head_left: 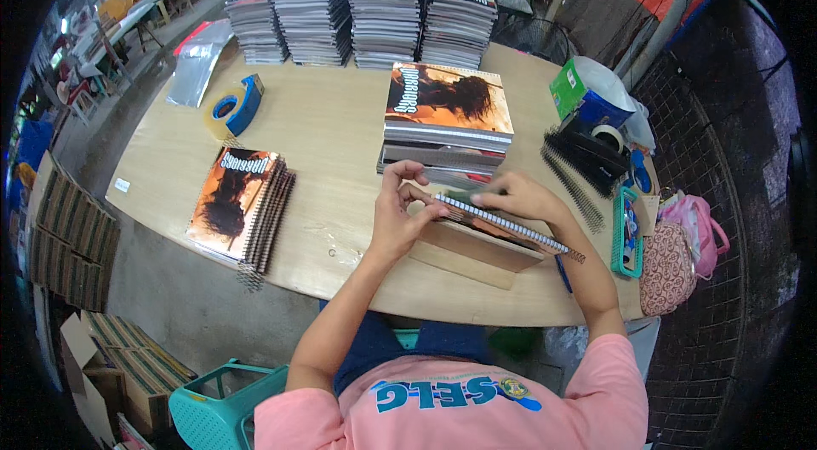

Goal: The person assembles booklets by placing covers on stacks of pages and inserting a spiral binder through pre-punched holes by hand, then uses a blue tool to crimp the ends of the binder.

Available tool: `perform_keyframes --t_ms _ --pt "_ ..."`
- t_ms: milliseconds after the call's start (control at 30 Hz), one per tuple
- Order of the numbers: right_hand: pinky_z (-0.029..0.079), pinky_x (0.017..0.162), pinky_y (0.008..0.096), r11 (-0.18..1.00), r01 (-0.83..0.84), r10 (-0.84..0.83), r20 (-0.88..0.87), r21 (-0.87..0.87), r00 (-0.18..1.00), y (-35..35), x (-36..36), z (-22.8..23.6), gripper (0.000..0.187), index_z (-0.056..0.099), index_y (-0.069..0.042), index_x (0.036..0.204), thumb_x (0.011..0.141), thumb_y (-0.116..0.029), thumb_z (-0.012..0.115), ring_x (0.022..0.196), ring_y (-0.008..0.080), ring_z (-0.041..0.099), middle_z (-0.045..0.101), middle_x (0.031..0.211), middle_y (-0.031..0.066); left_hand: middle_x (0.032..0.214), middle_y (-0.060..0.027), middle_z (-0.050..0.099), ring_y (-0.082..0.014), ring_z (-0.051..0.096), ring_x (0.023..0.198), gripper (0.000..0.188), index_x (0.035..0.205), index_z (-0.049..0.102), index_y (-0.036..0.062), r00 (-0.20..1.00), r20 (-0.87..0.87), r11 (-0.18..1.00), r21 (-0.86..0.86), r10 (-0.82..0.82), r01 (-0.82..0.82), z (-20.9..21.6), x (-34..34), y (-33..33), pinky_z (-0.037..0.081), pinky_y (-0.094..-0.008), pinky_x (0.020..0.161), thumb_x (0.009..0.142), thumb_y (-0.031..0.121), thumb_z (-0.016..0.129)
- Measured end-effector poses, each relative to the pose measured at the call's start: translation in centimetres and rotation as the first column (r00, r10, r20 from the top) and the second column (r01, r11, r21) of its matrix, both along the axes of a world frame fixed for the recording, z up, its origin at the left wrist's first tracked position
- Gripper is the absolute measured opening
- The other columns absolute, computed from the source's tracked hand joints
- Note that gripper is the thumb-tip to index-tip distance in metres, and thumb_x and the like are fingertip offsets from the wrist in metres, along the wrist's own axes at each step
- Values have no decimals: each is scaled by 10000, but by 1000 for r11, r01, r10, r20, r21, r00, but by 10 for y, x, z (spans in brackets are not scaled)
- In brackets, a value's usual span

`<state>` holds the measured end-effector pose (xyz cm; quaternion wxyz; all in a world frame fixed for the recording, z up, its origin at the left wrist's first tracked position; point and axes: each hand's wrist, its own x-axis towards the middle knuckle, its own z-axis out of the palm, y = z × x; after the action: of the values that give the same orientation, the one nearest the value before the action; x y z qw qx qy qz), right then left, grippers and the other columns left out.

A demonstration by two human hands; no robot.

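Observation:
A notebook [511, 233] stands on its long edge in front of me, its punched white edge facing up. A dark wire coil [576, 255] sticks out past its right end. My left hand [404, 210] is closed on the notebook's left end, thumb and fingers pinching near the corner. My right hand [521, 195] is bent over the punched edge, fingertips drawn together beside a small dark green patch; what they hold is hidden. Against the notebook's near side is a wooden board [477, 246], with a flat wooden base [455, 259] under it.
Coil-bound notebooks lie in a pile [448, 105] beyond my hands and a smaller pile [234, 203] at left. Tall stacks [385, 20] line the far edge. A blue tape dispenser [242, 105], loose coils [572, 178], a green basket [628, 233] and a pouch [668, 271] sit around.

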<state>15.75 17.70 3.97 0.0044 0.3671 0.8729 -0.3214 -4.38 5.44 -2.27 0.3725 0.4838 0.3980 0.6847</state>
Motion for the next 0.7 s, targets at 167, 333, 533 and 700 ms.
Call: perform_keyframes --t_ms 167,333,533,700 --pt "457 876 400 842 324 -330 -65 430 942 1 79 -41 607 667 0 1044 705 -500 730 1058 357 550 564 1088 266 1006 -87 543 -126 602 819 669 1223 392 31 998 -34 991 119 -56 60 4 9 9 476 -240 762 682 -35 780" --pt "372 1015 449 594 538 -531 -211 598 821 -63 142 -86 715 452 27 1293 739 -318 742 1241 409 391 405 1305 272 912 -81 606 -137 600 877 690 1251 380 45 979 189 995 -44 -75 85 1 13 6 486 -254 812 690 -57 768" --pt "415 939 406 389 761 -638 -444 519 629 -89 181 -114 446 499 24 1243 840 -123 623 1106 353 499 518 1187 195 961 -143 655 -160 635 829 665 1269 375 43 922 362 984 -56 -139 170 14 19 -2 513 -266 770 722 -74 736" --pt "436 898 396 648 403 -45 -496 646 867 -76 96 43 346 622 -13 1089 773 -137 690 975 300 569 611 1029 144 943 -155 672 -156 650 833 649 1266 375 47 927 337 980 -55 -162 192 6 13 1 519 -247 749 735 -72 728"
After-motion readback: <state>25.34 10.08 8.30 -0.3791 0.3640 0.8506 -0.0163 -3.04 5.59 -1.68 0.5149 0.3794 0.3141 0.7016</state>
